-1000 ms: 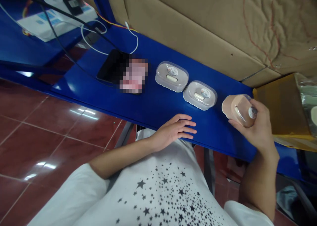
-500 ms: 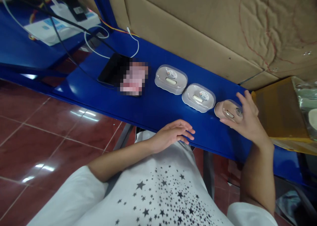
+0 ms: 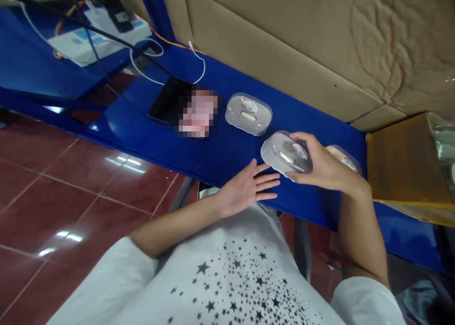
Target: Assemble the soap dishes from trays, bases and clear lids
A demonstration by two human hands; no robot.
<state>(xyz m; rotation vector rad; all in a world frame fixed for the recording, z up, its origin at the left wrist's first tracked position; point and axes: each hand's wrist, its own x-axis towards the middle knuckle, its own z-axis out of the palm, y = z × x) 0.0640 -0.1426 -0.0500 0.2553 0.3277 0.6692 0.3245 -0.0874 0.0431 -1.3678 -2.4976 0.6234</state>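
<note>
Right hand (image 3: 322, 164) pinches the middle box (image 3: 284, 156) across its short width, thumb at six o'clock on the rim and fingers at one. That box sits at two o'clock from the left hand (image 3: 240, 190), whose fingers are spread and hold nothing; whether its index fingertip touches the edge, I cannot tell. Another box (image 3: 249, 115) lies at ten o'clock from the held one, and a third (image 3: 346, 159) at three, partly behind the right hand. All three are on the blue bench (image 3: 227, 152).

It looks like thin moulded plastic under a clear lid (image 3: 272, 142), so I'd judge it light, fairly stiff and a little slick. A hard squeeze might flex the lid or pop it loose. Best hold: low on the two long sides, catching the base too, rather than the white bar (image 3: 287, 157) on top alone
</note>
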